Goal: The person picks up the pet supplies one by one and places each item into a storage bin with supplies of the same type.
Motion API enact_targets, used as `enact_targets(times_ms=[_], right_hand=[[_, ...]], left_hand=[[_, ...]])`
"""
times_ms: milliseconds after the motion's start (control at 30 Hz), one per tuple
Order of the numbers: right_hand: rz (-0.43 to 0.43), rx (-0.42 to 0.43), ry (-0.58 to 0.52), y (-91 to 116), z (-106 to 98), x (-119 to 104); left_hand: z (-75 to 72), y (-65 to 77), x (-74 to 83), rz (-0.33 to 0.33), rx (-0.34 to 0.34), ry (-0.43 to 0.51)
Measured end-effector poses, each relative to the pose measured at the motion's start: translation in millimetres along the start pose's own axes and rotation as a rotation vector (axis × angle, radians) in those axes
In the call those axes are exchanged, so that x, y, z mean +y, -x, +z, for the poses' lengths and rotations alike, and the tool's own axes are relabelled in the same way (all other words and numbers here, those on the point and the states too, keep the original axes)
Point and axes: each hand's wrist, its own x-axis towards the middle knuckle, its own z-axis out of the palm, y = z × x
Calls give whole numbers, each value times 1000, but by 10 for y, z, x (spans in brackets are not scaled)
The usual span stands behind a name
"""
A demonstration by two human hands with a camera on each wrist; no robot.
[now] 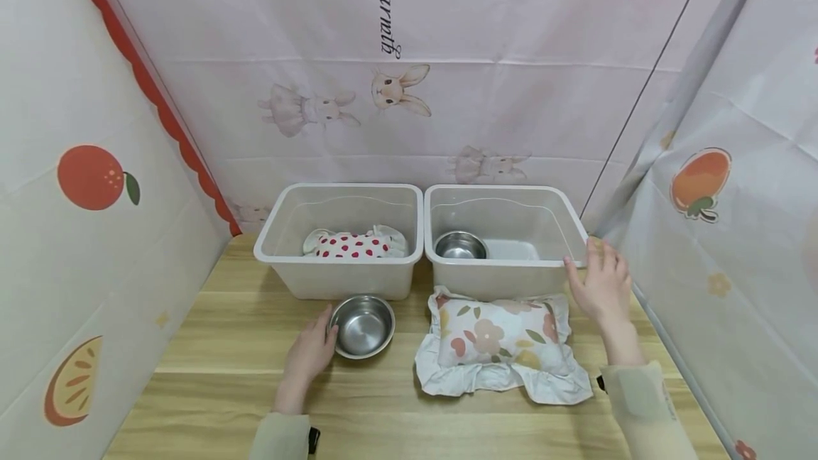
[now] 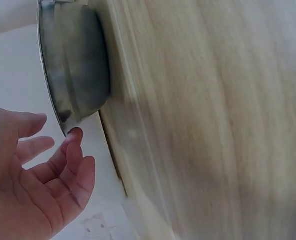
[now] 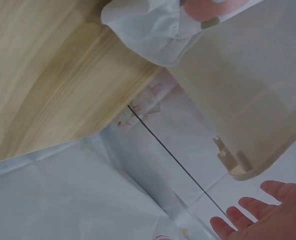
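A stainless steel bowl stands upright on the wooden table in front of the left bin. My left hand is at its left side; in the left wrist view a fingertip meets or nearly meets the rim, and the thumb stays apart from it. Over the right bin's front right corner is my right hand, fingers spread and fairly straight. In the right wrist view its fingers lie beside the bin's rim; whether they touch is hard to tell. A floral pillow with white ruffles lies before the right bin.
Two white plastic bins stand side by side against the back curtain. The left bin holds a small red-dotted cushion; the right bin holds another steel bowl. Printed curtains close in the table on both sides.
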Motion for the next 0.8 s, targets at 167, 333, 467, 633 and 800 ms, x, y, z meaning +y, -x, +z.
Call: enact_targets(times_ms=[167, 333, 467, 633, 800], right_hand=[[14, -58, 2, -54, 11, 64], [13, -80, -3, -77, 13, 106], [17, -94, 1, -114, 8, 120], [19, -126, 9, -155, 4, 133], [6, -158, 17, -176, 21, 162]], left_hand=[[39, -17, -18, 0, -10, 29], [85, -24, -41, 3, -22, 42], [106, -29, -53, 0, -34, 43], [106, -31, -47, 1, -38, 53], [145, -38, -74, -6, -34, 64]])
